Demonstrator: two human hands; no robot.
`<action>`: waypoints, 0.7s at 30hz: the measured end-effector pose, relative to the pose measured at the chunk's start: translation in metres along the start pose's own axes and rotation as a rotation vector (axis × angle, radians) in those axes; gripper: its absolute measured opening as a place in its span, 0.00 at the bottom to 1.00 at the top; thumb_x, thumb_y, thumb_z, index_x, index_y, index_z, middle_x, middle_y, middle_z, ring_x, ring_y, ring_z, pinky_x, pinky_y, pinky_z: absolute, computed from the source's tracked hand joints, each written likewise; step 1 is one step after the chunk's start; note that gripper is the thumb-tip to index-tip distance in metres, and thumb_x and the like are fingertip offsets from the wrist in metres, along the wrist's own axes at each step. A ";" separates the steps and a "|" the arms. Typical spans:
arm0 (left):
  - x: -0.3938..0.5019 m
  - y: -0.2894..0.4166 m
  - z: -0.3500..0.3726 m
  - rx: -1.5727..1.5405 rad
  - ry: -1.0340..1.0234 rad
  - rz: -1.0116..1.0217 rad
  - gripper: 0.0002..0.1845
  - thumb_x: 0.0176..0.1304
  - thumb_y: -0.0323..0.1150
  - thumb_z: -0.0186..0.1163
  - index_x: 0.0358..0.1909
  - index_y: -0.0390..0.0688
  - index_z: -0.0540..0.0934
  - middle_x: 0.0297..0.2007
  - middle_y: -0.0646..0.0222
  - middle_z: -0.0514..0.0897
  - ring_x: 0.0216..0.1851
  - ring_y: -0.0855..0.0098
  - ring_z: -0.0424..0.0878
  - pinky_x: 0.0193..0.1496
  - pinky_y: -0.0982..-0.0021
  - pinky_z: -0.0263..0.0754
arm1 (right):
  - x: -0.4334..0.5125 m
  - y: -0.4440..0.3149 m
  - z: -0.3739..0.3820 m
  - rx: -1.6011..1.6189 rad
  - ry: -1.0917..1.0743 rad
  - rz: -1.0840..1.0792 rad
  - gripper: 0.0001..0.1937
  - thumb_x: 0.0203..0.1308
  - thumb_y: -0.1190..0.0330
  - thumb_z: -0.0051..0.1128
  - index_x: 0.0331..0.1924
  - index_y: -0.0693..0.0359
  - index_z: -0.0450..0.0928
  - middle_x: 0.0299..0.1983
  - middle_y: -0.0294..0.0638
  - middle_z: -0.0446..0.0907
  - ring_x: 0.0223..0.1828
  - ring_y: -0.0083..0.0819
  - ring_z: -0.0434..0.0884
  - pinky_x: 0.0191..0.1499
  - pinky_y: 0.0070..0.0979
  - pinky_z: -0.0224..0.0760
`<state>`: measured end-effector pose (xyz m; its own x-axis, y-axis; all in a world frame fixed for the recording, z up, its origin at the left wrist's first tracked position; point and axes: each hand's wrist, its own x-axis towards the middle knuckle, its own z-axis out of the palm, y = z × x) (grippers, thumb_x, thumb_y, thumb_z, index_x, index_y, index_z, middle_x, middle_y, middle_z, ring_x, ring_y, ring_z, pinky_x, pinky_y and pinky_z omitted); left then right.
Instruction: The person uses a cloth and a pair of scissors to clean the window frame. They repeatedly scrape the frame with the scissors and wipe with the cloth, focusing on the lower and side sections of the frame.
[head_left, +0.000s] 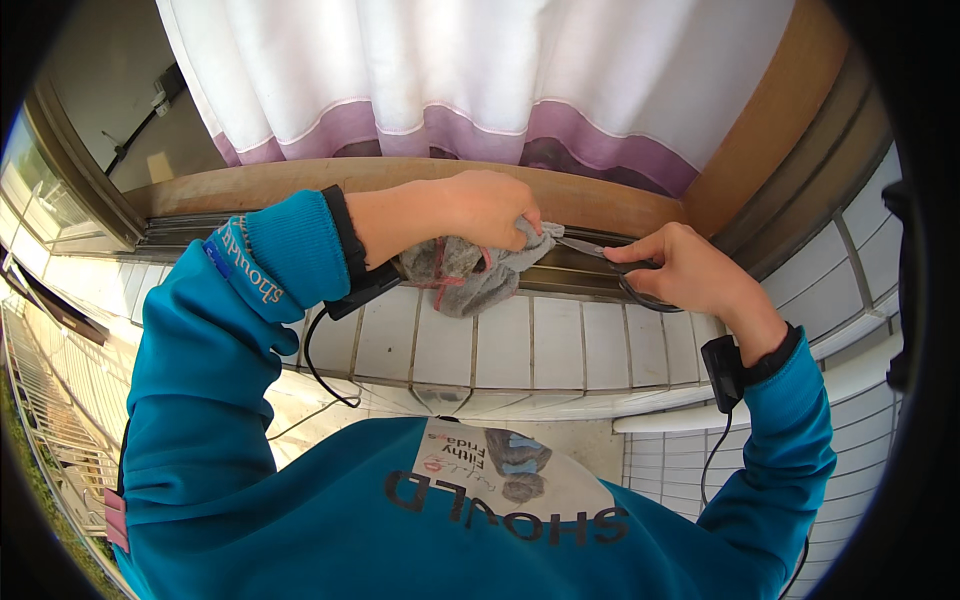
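Note:
My left hand (495, 206) pinches one end of a grey cloth (480, 289) with pink edging, bunched over the track of a sliding window (577, 277). Part of the cloth hangs down onto the white tiled sill (502, 337). From the right, my right hand (686, 270) holds a pair of scissors (583, 246) with dark handles. Their metal blades point left, and the tips meet the cloth beside my left fingers. Cloth hides the very ends of the blades.
Behind the track runs a wooden sill board (420, 176), with a white and purple curtain (450, 67) hanging beyond it. A sliding window frame (82, 165) stands at left. Tiled wall (832, 262) rises at right. Black cables (311, 360) hang from devices on both wrists.

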<state>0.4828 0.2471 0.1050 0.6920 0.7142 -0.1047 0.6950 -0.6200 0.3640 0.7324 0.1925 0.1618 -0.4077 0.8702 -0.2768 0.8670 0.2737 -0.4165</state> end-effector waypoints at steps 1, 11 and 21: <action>0.009 0.005 0.002 0.029 0.002 0.003 0.19 0.54 0.37 0.58 0.48 0.48 0.83 0.38 0.56 0.83 0.42 0.57 0.81 0.46 0.60 0.74 | -0.005 0.006 -0.002 -0.001 0.013 0.027 0.18 0.53 0.72 0.58 0.51 0.56 0.82 0.29 0.51 0.83 0.27 0.33 0.78 0.38 0.27 0.73; 0.098 0.067 0.019 0.190 -0.014 0.094 0.20 0.51 0.38 0.60 0.49 0.51 0.84 0.45 0.63 0.84 0.49 0.60 0.81 0.49 0.60 0.77 | -0.045 0.057 -0.022 -0.108 0.115 0.199 0.18 0.51 0.72 0.58 0.49 0.56 0.83 0.29 0.51 0.83 0.29 0.37 0.81 0.39 0.28 0.74; 0.171 0.115 0.038 0.326 -0.054 0.121 0.22 0.55 0.37 0.56 0.53 0.51 0.81 0.46 0.62 0.84 0.50 0.60 0.80 0.51 0.61 0.76 | -0.062 0.087 -0.024 -0.372 0.259 0.313 0.16 0.50 0.73 0.57 0.45 0.57 0.85 0.40 0.49 0.84 0.42 0.45 0.83 0.47 0.33 0.76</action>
<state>0.6885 0.2859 0.0933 0.7768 0.6160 -0.1310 0.6267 -0.7767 0.0636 0.8397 0.1726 0.1638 -0.0704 0.9929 -0.0961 0.9975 0.0706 -0.0009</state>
